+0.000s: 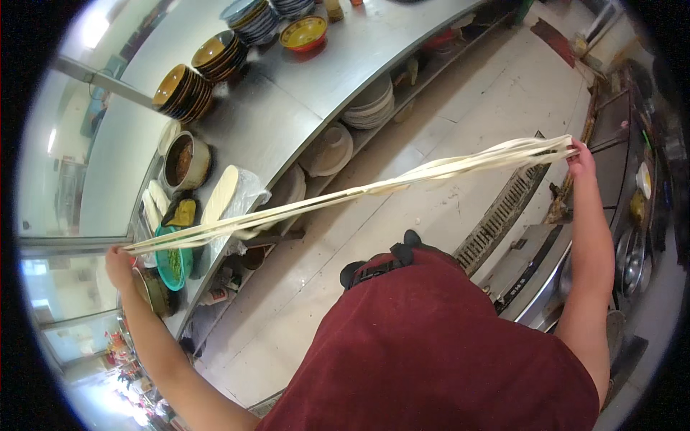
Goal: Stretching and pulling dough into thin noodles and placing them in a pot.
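Long strands of pale noodle dough (345,194) stretch between my two widely spread hands, above the tiled floor and the edge of a steel counter. At the far left, my left hand (119,265) is closed on one end of the strands, beside a turquoise basket (188,266) with chopped greens. My right hand (580,158) holds the other end at the right, with the fingers at the strand ends. The strands look bunched and wider near my right hand. A flat piece of pale dough (222,191) lies on plastic wrap behind the left part of the strands.
The steel counter (280,118) carries stacked brown bowls (180,91), a yellow-and-red bowl (303,33) and a metal pot (186,160). Stacked plates (371,105) stand on the shelf below. A floor drain grate (493,229) runs beside cooking equipment (531,269) at right.
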{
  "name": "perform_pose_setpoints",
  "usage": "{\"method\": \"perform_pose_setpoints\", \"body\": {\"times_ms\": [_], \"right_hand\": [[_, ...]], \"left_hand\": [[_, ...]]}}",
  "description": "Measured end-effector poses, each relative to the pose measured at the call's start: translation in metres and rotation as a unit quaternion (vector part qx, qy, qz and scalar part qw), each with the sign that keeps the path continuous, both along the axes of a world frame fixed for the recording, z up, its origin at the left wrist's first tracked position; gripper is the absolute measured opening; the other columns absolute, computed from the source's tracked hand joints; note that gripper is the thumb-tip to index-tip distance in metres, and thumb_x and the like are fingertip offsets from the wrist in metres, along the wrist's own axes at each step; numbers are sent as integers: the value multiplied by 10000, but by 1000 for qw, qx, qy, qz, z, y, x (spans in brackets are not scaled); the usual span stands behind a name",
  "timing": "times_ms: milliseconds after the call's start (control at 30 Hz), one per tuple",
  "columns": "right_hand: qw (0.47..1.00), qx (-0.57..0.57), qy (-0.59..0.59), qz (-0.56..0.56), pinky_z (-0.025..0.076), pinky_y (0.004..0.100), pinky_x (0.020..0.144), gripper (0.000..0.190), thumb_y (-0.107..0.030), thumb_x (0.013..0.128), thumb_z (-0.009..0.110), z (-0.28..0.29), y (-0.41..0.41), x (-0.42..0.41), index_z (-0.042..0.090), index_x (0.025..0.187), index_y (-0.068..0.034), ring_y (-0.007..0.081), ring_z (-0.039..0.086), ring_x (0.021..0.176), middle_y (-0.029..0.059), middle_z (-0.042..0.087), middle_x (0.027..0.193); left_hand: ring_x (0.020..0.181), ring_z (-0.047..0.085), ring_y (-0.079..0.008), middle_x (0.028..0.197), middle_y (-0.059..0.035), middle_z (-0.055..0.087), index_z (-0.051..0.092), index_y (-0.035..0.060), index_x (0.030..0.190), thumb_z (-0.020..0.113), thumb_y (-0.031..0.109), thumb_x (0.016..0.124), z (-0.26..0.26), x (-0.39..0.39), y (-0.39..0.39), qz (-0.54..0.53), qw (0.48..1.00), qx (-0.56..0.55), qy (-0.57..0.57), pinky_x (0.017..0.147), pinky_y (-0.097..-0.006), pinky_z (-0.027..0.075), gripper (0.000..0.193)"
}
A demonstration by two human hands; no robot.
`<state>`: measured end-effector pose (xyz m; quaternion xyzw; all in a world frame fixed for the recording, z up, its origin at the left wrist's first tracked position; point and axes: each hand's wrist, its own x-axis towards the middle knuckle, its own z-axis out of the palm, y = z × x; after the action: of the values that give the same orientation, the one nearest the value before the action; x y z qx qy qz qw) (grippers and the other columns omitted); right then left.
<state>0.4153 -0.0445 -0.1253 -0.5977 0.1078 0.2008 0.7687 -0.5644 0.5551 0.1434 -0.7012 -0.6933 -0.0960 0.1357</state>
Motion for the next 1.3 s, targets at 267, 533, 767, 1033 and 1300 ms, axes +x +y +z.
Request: {"method": "perform_pose_setpoints", "body": {"times_ms": [267, 533, 767, 1033, 1300], "right_hand": [[999, -26, -24, 34, 496, 291, 769, 112, -137, 825, 638, 18, 1, 91, 599, 913, -80, 156, 601, 813, 17, 623, 883], [990, -4, -78, 118, 452, 264, 771, 136, -162, 860, 601, 121, 16, 81, 600, 979, -96, 126, 577, 870, -3, 616, 929], [949, -48, -168, 264, 452, 292, 768, 162, -172, 857, 598, 217, 101, 14, 574, 970, -58, 134, 576, 838, 10, 603, 911], [906, -70, -198, 368, 468, 265, 711, 225, -151, 778, 676, 242, 174, 20, 585, 949, -37, 120, 587, 757, 14, 612, 836], [961, -101, -161, 203, 462, 214, 670, 282, -34, 722, 677, 226, 227, 52, 540, 968, -46, 87, 582, 764, 0, 598, 839]], "left_hand": [[900, 586, -403, 960, -207, 631, 623, 26, 969, 405, 313, 834, 85, 28, 40, 26, 990, 109, 88, 778, -456, 454, 385], [748, 570, -223, 752, -96, 601, 605, 18, 925, 402, 280, 865, 142, 228, 33, -248, 939, 153, -185, 711, -299, 429, 337], [539, 453, -132, 585, -82, 473, 442, 37, 688, 382, 74, 752, 129, 496, -72, -406, 686, -383, -466, 543, -249, 385, 96], [659, 597, -152, 754, -103, 622, 575, -68, 1018, 495, 45, 756, 44, 766, -126, -489, 459, -604, -431, 645, -272, 495, 297], [875, 602, -190, 1013, -108, 607, 434, 6, 1232, 563, 12, 787, -10, 976, -181, -526, 197, -774, -292, 809, -333, 487, 464]]}}
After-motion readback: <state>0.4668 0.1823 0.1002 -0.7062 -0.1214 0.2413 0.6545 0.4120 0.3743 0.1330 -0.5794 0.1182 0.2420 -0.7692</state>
